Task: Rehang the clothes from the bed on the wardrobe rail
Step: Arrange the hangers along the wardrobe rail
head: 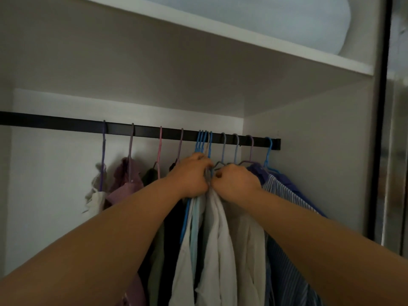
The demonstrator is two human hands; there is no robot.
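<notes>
Clothes (217, 235) hang on rail (154, 130) | both hands (213, 176) grip them

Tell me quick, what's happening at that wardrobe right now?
Both hands, left and right, gripping a white garment under the rail. Blue hangers hooked above. Neighbouring clothes crowd both sides.

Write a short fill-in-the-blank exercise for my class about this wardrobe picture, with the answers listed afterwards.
1. The plastic hangers hook over a long ____ metal rail.
2. Both hands, the left hand and the right hand, grip a ____ cloth garment.
3. The blue-and-white ____ shirt hangs at the right end.

Answers: black; white; striped
</notes>
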